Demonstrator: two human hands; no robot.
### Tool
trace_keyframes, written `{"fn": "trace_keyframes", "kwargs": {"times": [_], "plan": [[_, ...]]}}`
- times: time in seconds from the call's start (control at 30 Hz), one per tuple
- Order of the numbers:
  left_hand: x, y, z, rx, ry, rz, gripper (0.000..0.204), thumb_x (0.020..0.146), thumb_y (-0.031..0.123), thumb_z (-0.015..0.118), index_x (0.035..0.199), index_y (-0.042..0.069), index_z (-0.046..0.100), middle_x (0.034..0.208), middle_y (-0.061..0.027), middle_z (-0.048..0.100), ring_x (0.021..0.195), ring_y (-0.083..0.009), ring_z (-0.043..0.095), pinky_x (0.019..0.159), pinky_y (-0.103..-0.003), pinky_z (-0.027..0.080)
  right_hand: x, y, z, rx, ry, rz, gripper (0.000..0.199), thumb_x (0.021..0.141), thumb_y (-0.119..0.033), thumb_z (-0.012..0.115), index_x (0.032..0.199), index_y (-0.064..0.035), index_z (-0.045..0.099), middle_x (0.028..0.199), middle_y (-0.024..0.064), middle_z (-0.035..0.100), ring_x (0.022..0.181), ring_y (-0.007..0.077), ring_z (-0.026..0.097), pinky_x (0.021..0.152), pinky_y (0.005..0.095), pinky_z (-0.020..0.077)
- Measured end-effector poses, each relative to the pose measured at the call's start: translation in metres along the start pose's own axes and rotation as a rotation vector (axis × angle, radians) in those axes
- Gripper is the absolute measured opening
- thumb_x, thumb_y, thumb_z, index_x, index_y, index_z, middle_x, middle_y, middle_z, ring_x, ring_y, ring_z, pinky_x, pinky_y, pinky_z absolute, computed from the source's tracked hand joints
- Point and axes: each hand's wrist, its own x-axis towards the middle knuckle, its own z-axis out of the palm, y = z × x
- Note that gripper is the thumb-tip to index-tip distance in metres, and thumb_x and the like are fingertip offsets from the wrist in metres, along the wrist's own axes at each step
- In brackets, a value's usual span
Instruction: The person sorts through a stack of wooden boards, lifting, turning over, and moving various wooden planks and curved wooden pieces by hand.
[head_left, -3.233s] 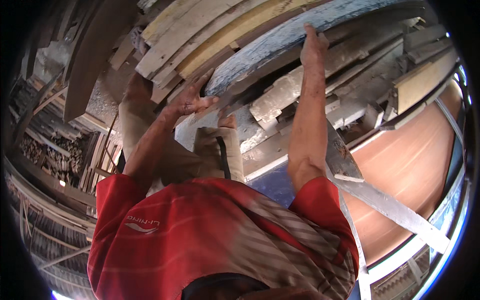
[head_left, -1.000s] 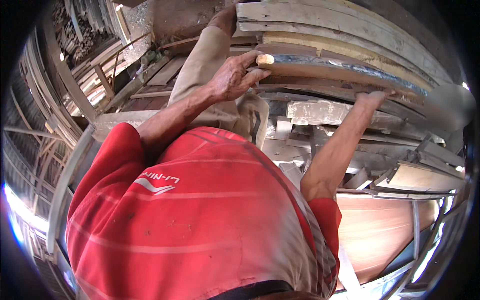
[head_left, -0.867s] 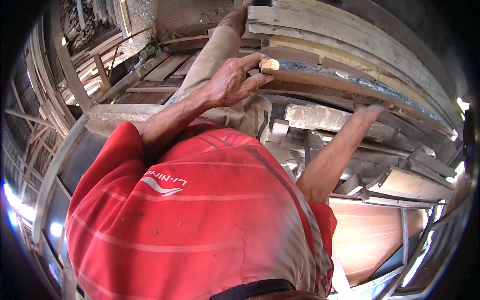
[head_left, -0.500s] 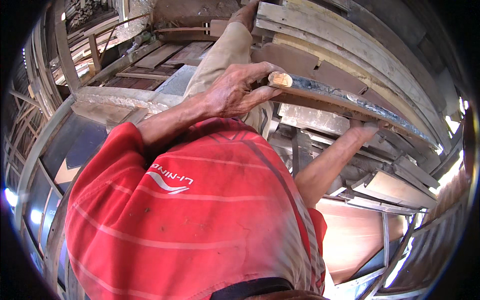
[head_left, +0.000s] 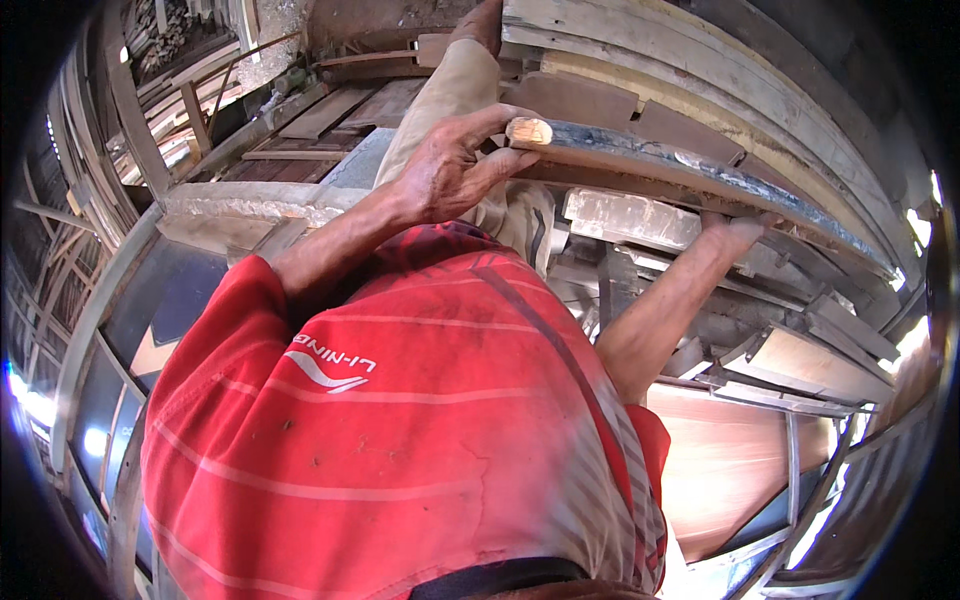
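Observation:
A long wooden plank (head_left: 690, 172) with a dark, weathered edge and a pale cut end stretches across in front of me to the right. My left hand (head_left: 455, 165) is closed on its near-left end, thumb below and fingers over the top. Farther along, my right hand (head_left: 735, 238) grips the same plank from its lower side, with the fingers partly hidden by the wood. Beneath and beyond the plank lie several stacked boards (head_left: 600, 32), some pale and some brown.
My outstretched leg in beige trousers (head_left: 440, 100) runs beside the stack. Left of it are a light-coloured ledge (head_left: 250, 200) and dark panels (head_left: 185, 285). More loose timber (head_left: 800, 372) and a reddish-brown sheet (head_left: 735, 460) lie at the right. Scrap wood fills the far left.
The plank's near end has shifted slightly left and away from me, with my left hand on it. My right hand keeps its hold. The whole view has turned a little.

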Motion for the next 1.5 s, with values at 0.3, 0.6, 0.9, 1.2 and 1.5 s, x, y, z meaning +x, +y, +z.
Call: {"fn": "trace_keyframes", "kwargs": {"times": [0.3,0.6,0.9,1.2,1.5], "plan": [[-0.001,-0.009,0.003,0.021,0.067,0.002,0.031,0.094,0.018,0.066,0.119,0.002,0.06,0.104,-0.015,0.07,0.098,-0.0237,0.067,0.087,-0.036,0.051,0.015,0.013,-0.011,0.076,-0.021,0.001,0.079,0.091,-0.072,0.037,0.148,-0.0177,0.038,0.152,0.0142,0.036,0.137,0.0387,0.036,0.102,0.0683,0.0392],[-0.003,-0.007,0.002,0.076,0.092,0.006,0.029,0.093,0.015,0.066,0.12,0.004,0.062,0.1,-0.0138,0.072,0.093,-0.0247,0.069,0.085,-0.035,0.052,0.037,0.022,-0.019,0.123,-0.164,0.02,0.082,0.088,-0.076,0.037,0.146,-0.0183,0.041,0.15,0.014,0.038,0.137,0.0379,0.036,0.1,0.0684,0.0396],[0.004,0.018,0.006,0.152,0.021,-0.161,0.033,0.093,0.01,0.064,0.125,0.003,0.061,0.111,-0.0131,0.068,0.105,-0.02,0.064,0.094,-0.034,0.049,0.086,0.05,-0.073,0.316,-0.167,-0.11,0.086,0.087,-0.073,0.052,0.147,-0.012,0.039,0.146,0.0156,0.041,0.136,0.0347,0.037,0.112,0.0533,0.0338],[-0.004,0.006,0.003,0.235,0.02,-0.067,0.03,0.096,0.021,0.062,0.117,0.0,0.061,0.104,-0.0117,0.067,0.098,-0.02,0.062,0.088,-0.034,0.047,0.046,0.034,-0.061,0.401,-0.148,-0.056,0.071,0.094,-0.056,0.057,0.146,-0.0105,0.042,0.144,0.0106,0.047,0.131,0.029,0.046,0.11,0.0482,0.037],[-0.004,0.013,-0.009,-0.078,0.054,-0.077,0.04,0.096,0.026,0.06,0.125,-0.001,0.059,0.103,-0.0064,0.062,0.091,-0.0106,0.052,0.08,-0.026,0.043,0.047,0.029,-0.041,0.468,-0.003,-0.023,0.081,0.089,-0.055,0.066,0.145,-0.0019,0.042,0.145,0.0123,0.047,0.131,0.0283,0.045,0.11,0.0435,0.0365]]}}
